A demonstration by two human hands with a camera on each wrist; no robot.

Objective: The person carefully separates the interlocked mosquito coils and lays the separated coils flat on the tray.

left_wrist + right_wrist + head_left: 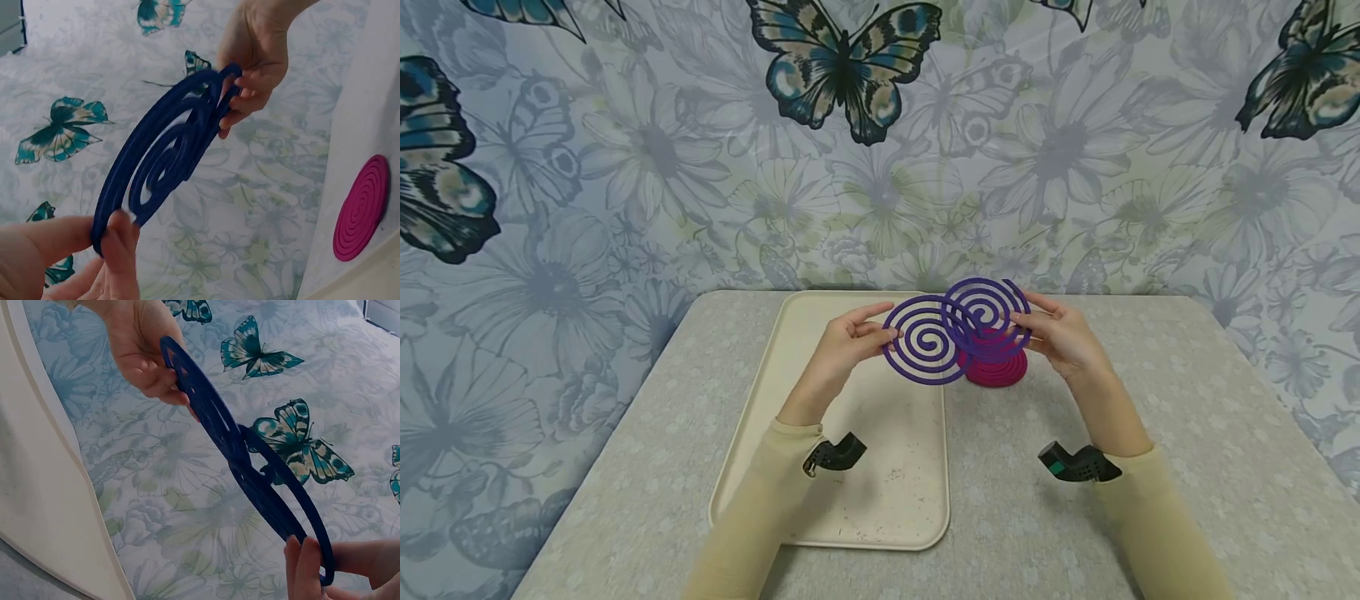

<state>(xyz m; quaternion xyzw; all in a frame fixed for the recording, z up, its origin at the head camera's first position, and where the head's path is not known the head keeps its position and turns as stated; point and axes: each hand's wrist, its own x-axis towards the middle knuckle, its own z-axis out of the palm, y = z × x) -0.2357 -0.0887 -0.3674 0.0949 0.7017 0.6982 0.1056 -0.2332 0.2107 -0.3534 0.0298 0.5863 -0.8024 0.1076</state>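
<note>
Two purple open spirals overlap in the air in front of me, above the table. My left hand [838, 354] pinches the outer edge of the left spiral [927, 382] between thumb and fingers. On the other side, my right hand [1073, 342] grips the rim of the right spiral [982, 281], which stands slightly higher. The left wrist view shows the purple rings [115, 181] stretched between both hands, edges crossing midway. Below and behind them, a flat magenta coil [997, 377] lies on the table, partly covered by the purple rings in the head view.
A cream tray [880, 508] with small reddish specks lies on the left half of the table [1165, 358]. Its right rim runs close to the magenta coil. Behind the table hangs a butterfly-and-flower patterned backdrop [880, 200]. Each wrist wears a black camera [842, 452].
</note>
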